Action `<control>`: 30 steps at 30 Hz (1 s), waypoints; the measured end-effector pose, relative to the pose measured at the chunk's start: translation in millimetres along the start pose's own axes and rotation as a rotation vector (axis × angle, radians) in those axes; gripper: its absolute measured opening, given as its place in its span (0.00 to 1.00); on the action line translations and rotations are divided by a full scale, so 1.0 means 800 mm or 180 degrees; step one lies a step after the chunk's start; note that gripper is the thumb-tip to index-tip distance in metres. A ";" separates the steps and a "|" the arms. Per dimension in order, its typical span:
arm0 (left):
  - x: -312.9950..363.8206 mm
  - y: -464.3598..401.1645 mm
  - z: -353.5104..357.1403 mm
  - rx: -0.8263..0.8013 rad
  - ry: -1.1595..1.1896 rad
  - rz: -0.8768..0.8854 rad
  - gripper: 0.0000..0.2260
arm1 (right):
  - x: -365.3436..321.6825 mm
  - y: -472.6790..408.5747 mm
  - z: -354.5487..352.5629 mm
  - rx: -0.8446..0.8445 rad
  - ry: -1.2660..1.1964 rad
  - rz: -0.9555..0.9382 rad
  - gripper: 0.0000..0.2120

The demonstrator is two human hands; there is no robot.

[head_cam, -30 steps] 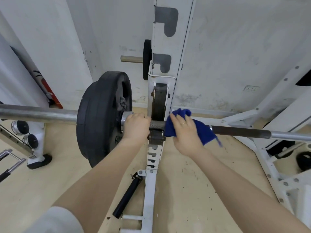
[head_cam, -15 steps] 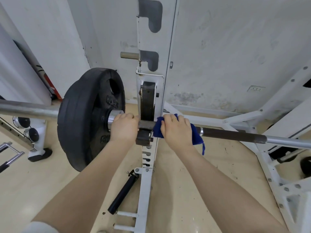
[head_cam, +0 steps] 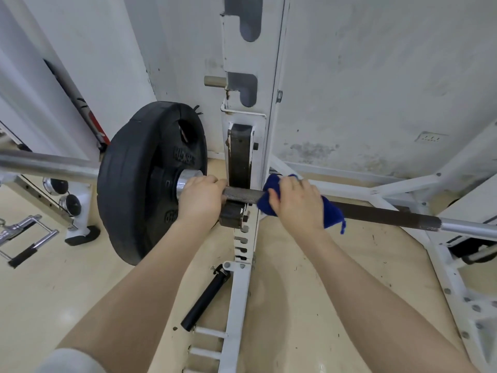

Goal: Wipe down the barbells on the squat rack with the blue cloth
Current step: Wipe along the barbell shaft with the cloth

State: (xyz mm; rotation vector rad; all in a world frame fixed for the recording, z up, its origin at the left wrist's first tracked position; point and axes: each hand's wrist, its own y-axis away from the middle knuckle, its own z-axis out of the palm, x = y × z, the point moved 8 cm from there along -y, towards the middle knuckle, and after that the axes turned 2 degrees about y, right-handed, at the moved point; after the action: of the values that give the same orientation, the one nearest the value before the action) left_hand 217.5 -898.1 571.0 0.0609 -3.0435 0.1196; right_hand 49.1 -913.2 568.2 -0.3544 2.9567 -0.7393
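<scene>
A barbell (head_cam: 382,215) lies across the white squat rack upright (head_cam: 243,157), resting in its black hook. A black weight plate (head_cam: 139,181) sits on the bar's left sleeve. My left hand (head_cam: 200,199) grips the bar just right of the chrome collar, beside the hook. My right hand (head_cam: 294,201) is wrapped around the bar just right of the upright, with the blue cloth (head_cam: 329,214) pressed between palm and bar. A short knurled stretch of bar shows between my hands. Cloth corners stick out on both sides of my right hand.
White rack braces (head_cam: 403,184) run along the floor at the right. A black-handled pin (head_cam: 205,300) hangs at the rack's base. A second bar (head_cam: 45,162) and a chrome cable handle (head_cam: 24,238) lie at the left. A stained white wall stands behind.
My right hand with the cloth has slid slightly right along the bar, uncovering knurled bar by the hook. My left hand has kept its grip. The camera moved closer.
</scene>
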 end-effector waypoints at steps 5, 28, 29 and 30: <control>0.002 0.002 0.000 0.0090 0.0014 0.0119 0.14 | 0.075 0.022 -0.012 0.0228 0.0118 0.0609 0.18; 0.001 0.006 0.004 -0.0022 0.0149 0.0570 0.18 | -0.006 0.024 0.003 0.0107 -0.0021 0.1131 0.15; 0.000 0.006 0.001 -0.0054 0.0227 0.0541 0.17 | 0.001 0.023 0.003 0.0022 0.0017 0.0994 0.13; 0.001 0.008 -0.005 -0.0051 0.0328 0.0498 0.15 | 0.013 0.023 -0.001 -0.0065 0.0099 0.0910 0.12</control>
State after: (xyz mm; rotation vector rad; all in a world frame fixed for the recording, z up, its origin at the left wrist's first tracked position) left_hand 217.1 -891.9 574.2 -0.1794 -2.9425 0.1061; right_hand 34.7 -899.6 560.3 0.0800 2.9533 -0.6835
